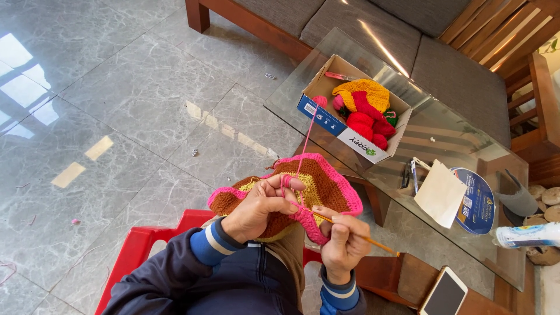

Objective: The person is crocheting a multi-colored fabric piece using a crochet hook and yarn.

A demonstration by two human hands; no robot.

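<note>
Down at lap level, a round crocheted piece in brown, yellow and orange bands with a pink edge (315, 184) is held between both hands, above a red plastic stool (137, 248). The left hand (259, 207) is closed around the near side of the piece, with a strand of pink yarn (307, 137) looped over its index finger. The right hand (344, 239) is closed in a pinch on a thin yellow crochet hook (364, 238), whose tip is set into the pink edge. The pink yarn is led up to an open cardboard box (344, 131) on the glass bench (461, 151), where yellow, red and pink yarn work (364, 108) is piled. A white smartphone (446, 291) is seen on a wooden stool just beside the right hand.
</note>
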